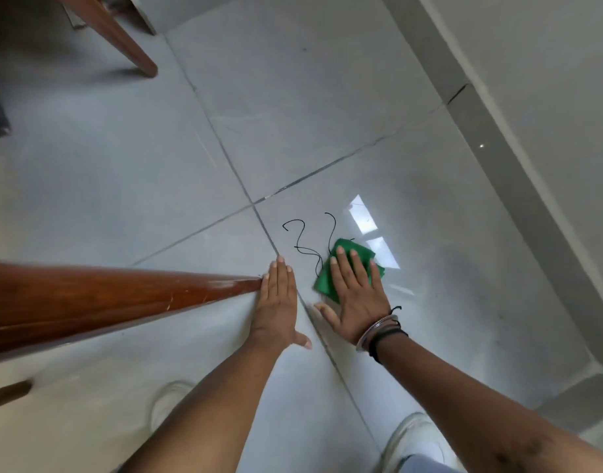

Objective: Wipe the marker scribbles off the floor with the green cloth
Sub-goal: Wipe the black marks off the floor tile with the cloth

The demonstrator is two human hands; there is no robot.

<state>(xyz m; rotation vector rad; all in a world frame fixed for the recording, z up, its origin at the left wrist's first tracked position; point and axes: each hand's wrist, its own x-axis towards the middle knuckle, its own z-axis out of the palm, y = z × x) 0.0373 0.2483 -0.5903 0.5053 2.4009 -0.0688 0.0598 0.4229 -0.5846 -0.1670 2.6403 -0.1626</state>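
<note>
Black marker scribbles (301, 238) loop across a grey floor tile just right of a tile joint. The folded green cloth (327, 283) lies on the floor over the scribbles' right end. My right hand (356, 295) presses flat on top of the cloth, fingers spread, bracelets on the wrist. My left hand (277, 302) rests flat on the floor to the left of the cloth, fingers together, holding nothing. Part of the scribble runs under the cloth and is hidden.
A brown wooden furniture leg (122, 298) reaches the floor right beside my left hand. Another wooden leg (122, 39) stands at the far left. A grey skirting and wall (497, 148) run along the right. My white shoes (412, 438) show at the bottom.
</note>
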